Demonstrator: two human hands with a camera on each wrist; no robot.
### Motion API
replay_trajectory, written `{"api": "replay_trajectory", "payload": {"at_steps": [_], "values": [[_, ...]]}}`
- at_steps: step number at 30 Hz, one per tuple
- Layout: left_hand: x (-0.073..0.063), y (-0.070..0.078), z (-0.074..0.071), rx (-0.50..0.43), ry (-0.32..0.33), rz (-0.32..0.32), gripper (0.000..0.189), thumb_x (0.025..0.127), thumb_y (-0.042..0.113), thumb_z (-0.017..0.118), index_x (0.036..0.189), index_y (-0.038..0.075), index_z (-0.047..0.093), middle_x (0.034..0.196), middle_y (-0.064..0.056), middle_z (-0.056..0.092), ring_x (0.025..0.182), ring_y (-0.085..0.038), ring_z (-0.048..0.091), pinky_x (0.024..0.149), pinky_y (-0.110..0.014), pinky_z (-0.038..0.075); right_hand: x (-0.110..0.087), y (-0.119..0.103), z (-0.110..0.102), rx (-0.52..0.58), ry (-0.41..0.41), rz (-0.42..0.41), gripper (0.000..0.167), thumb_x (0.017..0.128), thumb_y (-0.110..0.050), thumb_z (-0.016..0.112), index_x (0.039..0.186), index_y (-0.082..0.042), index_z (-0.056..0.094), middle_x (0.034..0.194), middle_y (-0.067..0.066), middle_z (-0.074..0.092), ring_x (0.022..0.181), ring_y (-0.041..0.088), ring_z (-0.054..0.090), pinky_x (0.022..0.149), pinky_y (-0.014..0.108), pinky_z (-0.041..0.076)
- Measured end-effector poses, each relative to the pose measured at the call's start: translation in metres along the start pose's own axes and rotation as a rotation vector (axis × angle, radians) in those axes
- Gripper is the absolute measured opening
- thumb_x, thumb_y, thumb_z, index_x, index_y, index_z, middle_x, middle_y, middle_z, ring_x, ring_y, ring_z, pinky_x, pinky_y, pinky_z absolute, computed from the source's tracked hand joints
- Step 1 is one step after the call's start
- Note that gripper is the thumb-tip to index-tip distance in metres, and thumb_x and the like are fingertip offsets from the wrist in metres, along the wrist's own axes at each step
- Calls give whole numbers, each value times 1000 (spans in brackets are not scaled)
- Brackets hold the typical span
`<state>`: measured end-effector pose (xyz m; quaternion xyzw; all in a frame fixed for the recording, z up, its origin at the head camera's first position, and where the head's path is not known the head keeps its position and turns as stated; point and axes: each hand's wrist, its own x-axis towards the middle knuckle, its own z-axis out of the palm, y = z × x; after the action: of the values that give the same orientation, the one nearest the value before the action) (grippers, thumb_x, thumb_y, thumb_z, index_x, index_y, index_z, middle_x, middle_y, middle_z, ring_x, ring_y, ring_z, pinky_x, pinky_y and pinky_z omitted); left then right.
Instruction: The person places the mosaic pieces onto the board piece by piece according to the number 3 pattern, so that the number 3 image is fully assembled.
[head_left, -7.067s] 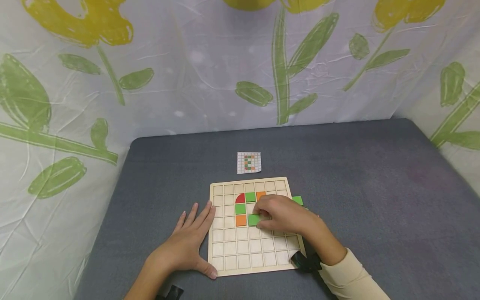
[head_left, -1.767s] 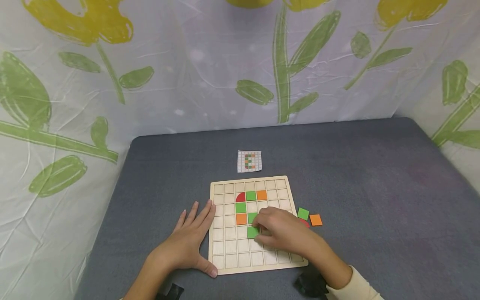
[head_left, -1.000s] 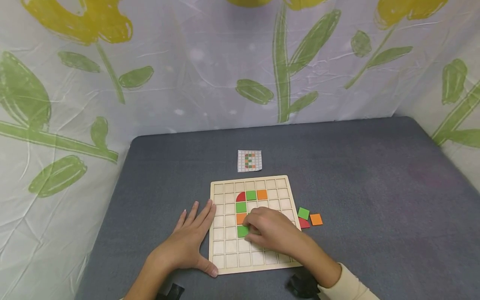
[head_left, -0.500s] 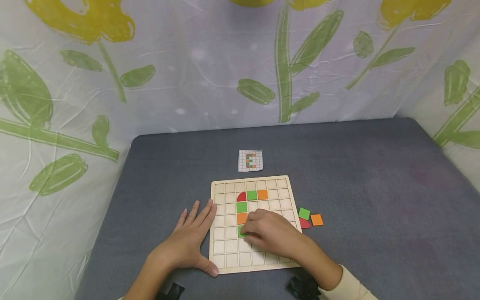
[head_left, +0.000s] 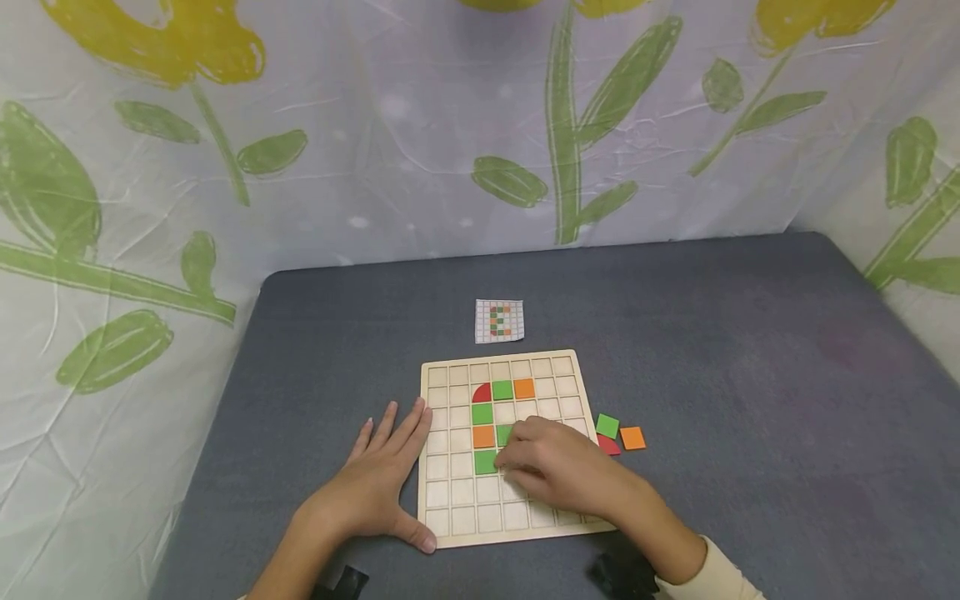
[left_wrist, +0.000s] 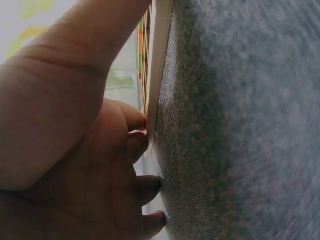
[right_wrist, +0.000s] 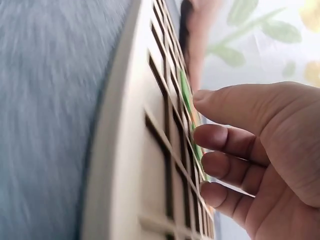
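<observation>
A pale wooden grid board (head_left: 461, 518) lies on the table, with a red quarter-round tile (head_left: 482, 392), orange squares and several green squares in its cells. The lowest green tile (head_left: 485, 462) sits in its cell, with the fingertips of my right hand (head_left: 566, 467) at its right edge. That hand is loosely bent, and in the right wrist view its thumb and fingers (right_wrist: 215, 137) are apart with nothing between them. Another green tile (head_left: 503, 434) is partly covered by this hand. My left hand (head_left: 375, 492) lies spread, index finger and thumb against the board's left edge.
Right of the board lie a loose green tile (head_left: 607, 426), an orange tile (head_left: 633, 437) and a red tile (head_left: 608, 446). Behind it is a small printed pattern card (head_left: 499, 322). A flower-printed curtain (head_left: 420, 167) hangs behind the grey table (head_left: 337, 333).
My right hand set one green tile in the middle column, then carried another to the cell under the orange square and released it. It has since drawn slightly right. The left hand has stayed put.
</observation>
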<state>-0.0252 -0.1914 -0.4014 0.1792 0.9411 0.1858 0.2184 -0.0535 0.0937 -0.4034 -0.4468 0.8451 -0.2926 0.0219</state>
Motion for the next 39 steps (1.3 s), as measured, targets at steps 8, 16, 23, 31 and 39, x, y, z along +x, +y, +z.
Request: {"api": "replay_trajectory", "payload": {"at_steps": [8,16,23,31,39], "values": [[0,-1,-1,-5,2,6,157,41,77,85,162,13,9,168,-2,-2,151,-36,-6,117,-62,-1,-29,21,-27,-33,90,128,9,85,-8,77,88,-16,73,83,-11,59,74,5,52,65,25,47],[-1,-1,0,1,-5,-6,156,42,79,84,162,13,9,168,-3,-1,151,-36,-7,116,-63,-1,-69,39,-50,4,71,285,20,80,1,80,89,-15,73,77,-17,52,68,2,49,58,23,44],[-1,-1,2,0,1,-11,156,42,79,84,162,13,10,168,-3,1,151,-36,-7,116,-63,-1,-76,40,-48,-38,96,314,24,79,-2,82,97,-16,75,77,-19,50,68,2,48,59,23,43],[-2,-1,3,-1,6,11,155,43,80,83,162,13,9,168,-3,1,151,-36,-7,116,-63,-1,-72,37,-43,-89,122,327,23,80,-6,83,93,-18,70,75,-15,50,67,3,47,57,23,41],[-2,0,0,-3,-1,7,155,44,79,83,162,12,9,168,-4,1,151,-36,-7,116,-63,-1,-68,37,-39,-136,133,358,23,79,-3,77,91,-19,65,75,-13,49,67,4,45,57,24,39]]}}
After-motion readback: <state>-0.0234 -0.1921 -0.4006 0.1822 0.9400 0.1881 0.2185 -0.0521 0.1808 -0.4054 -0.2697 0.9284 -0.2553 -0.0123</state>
